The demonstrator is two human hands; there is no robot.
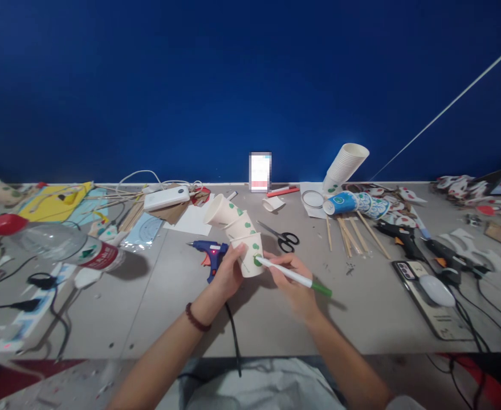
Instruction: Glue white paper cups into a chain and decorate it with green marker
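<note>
My left hand is closed around the lowest of three white paper cups, which join in a bent row leaning up and to the left. Green patches mark the sides of the cups. In my right hand is a white marker pen with a green rear end. Its tip is at a green patch on the lowest cup; whether it touches, I cannot tell. Just behind my left hand lies a blue hot glue gun with a red light. Black-handled scissors lie beyond my right hand.
A stack of paper cups and a row of blue-patterned cups stand back right, near wooden sticks. Right are black glue guns and a phone. Left are a bottle and a power strip. A lit screen faces me.
</note>
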